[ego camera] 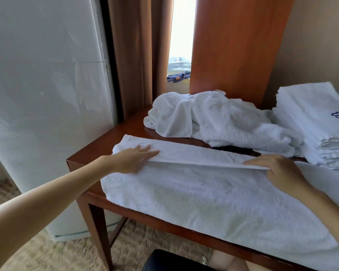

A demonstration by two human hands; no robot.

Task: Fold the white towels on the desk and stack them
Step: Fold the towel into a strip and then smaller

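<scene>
A white towel (204, 194) lies spread along the front of the wooden desk (114, 137), its far long edge folded over toward me. My left hand (134, 158) lies flat with straight fingers on the folded strip near the towel's left end. My right hand (276, 173) pinches the folded edge near the towel's right part, thumb under the fold. A crumpled heap of white towels (213, 118) sits behind. A stack of folded white towels (311, 122) with a blue emblem stands at the far right.
A white refrigerator (47, 94) stands left of the desk. Brown curtains (137, 51) and a tall wooden panel (237, 42) frame a window behind. A black stool (170, 261) is under the desk's front edge, on patterned carpet (47, 255).
</scene>
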